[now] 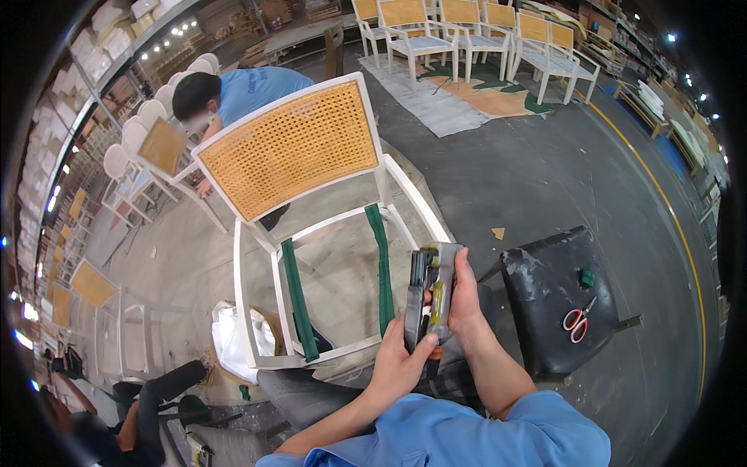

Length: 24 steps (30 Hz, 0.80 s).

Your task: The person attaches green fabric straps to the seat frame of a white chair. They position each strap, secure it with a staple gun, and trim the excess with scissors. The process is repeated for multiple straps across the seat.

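A grey staple gun (440,268) with yellowish markings is between my two hands, in front of my chest. My right hand (465,300) wraps its right side, and my left hand (401,362) grips its lower left part. Just beyond stands a white chair frame (243,300) with a woven cane back (299,148). Two green webbing straps, a left strap (298,300) and a right strap (381,268), run front to back across its open seat. The tool is near the frame's right side; whether it touches is unclear.
At right, a black padded seat (545,311) carries red-handled scissors (577,321) and a green webbing roll (586,277). A co-worker in blue (261,89) bends over a chair at back left. Another person (128,412) sits lower left. White chairs (420,39) stand at the back.
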{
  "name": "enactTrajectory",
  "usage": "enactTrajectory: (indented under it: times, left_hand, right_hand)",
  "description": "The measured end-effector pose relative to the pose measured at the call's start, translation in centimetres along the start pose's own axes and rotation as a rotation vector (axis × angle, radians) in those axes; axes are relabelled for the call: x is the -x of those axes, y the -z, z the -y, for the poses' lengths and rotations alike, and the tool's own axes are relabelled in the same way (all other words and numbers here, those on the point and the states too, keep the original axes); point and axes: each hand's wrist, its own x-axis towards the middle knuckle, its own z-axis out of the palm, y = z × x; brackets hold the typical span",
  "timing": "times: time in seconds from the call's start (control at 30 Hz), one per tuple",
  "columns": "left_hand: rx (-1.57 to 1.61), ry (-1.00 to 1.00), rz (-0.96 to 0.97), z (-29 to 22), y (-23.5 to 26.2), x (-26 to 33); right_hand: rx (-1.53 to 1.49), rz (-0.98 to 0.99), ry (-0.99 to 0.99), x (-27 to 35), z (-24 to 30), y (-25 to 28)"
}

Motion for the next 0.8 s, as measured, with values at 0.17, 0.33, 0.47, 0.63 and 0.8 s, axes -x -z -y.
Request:
enactTrajectory:
  times: [0.17, 0.33, 0.47, 0.63, 0.8]
  left_hand:
    - [0.040, 0.107, -0.011, -1.6, 0.5, -0.9]
    - [-0.014, 0.055, -0.033, -2.7, 0.0, -1.6]
    - [0.028, 0.136, 0.048, -3.8, -0.4, -3.2]
    - [-0.004, -0.069, 0.210, -1.2, -1.8, -5.2]
    - [0.036, 0.367, 0.407, 7.8, 1.3, -1.0]
  right_hand:
    - [0.032, 0.028, -0.087, 1.1, -1.1, -0.7]
    - [0.114, -0.022, -0.032, 3.1, -0.3, -1.1]
    - [0.213, -0.058, 0.034, 3.5, 0.0, -0.2]
    - [0.419, -0.438, 0.372, 2.6, 2.4, 4.8]
    - [0.699, -0.714, 0.287, 3.7, 12.9, 16.0]
